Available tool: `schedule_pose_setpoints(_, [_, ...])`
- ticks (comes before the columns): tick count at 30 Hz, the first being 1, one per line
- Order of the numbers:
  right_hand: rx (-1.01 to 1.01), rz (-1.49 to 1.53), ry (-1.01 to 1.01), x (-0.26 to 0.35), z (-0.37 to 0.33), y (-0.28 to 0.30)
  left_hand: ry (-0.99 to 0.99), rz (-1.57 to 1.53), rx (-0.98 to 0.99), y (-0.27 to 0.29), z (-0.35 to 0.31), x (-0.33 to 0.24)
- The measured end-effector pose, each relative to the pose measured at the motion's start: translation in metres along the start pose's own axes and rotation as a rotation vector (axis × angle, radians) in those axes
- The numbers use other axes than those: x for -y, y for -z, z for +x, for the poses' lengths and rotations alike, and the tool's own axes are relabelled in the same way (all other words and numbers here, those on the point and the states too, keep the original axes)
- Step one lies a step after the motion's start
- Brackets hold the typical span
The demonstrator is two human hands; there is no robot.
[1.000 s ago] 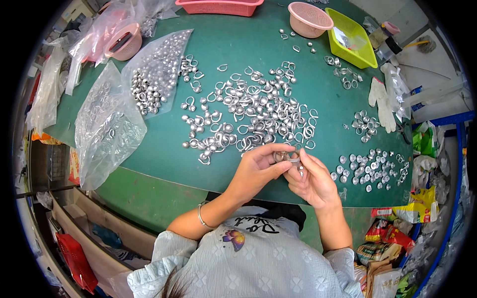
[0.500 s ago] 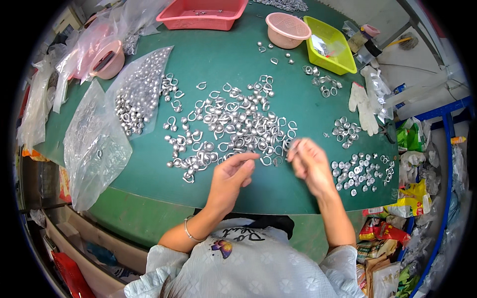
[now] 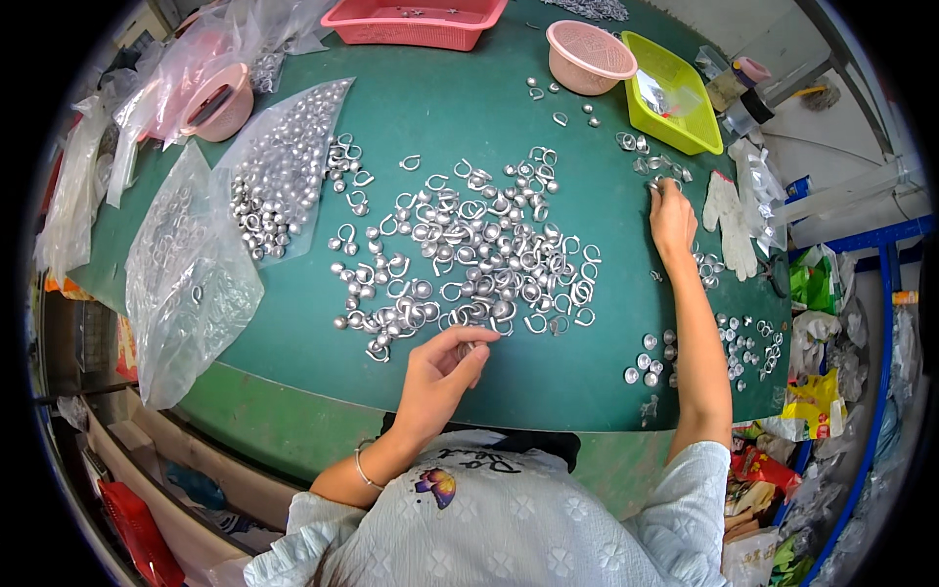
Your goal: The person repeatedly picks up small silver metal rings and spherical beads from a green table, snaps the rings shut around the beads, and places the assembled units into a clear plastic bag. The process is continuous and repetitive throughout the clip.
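Observation:
A broad pile of silver metal rings with rounded heads (image 3: 499, 249) lies across the middle of the green table (image 3: 323, 391). My left hand (image 3: 442, 380) is at the near edge of this pile, its fingers curled in and thumb and forefinger close together. A small shiny bit shows between them, too small to name. My right hand (image 3: 673, 217) is stretched out to the far right, fingertips pinched down at a silver ring (image 3: 658, 183) beside a small cluster of rings (image 3: 641, 147). Its palm and part of the ring are hidden.
Under my right forearm lie round silver pieces (image 3: 648, 360). A clear bag of silver balls (image 3: 284, 166) and another clear bag (image 3: 191, 284) lie left. Behind are a red basket (image 3: 411, 31), a pink bowl (image 3: 590, 59) and a yellow-green basket (image 3: 675, 122). A white glove (image 3: 729, 225) lies right.
My right hand has moved from the pile's right edge away to the far right cluster of rings. My left hand stays by the pile, its fingers curled in more. The view has shifted slightly.

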State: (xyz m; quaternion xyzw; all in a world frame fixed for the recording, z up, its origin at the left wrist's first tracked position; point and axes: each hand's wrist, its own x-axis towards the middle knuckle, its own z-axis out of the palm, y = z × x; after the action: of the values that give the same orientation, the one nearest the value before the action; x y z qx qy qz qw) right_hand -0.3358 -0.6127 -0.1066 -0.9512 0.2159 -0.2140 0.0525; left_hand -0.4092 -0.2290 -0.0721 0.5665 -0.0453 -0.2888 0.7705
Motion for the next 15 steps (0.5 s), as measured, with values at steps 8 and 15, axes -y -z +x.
schedule_pose_setpoints(8, [0.174,0.283,0.029,0.026,-0.044,0.045,0.099,-0.051,0.069,-0.004,0.001,0.009])
schedule_pose_setpoints(15, [0.481,0.225,0.329,0.074,-0.087,0.067,0.257,-0.199,0.216,-0.011,-0.004,0.011])
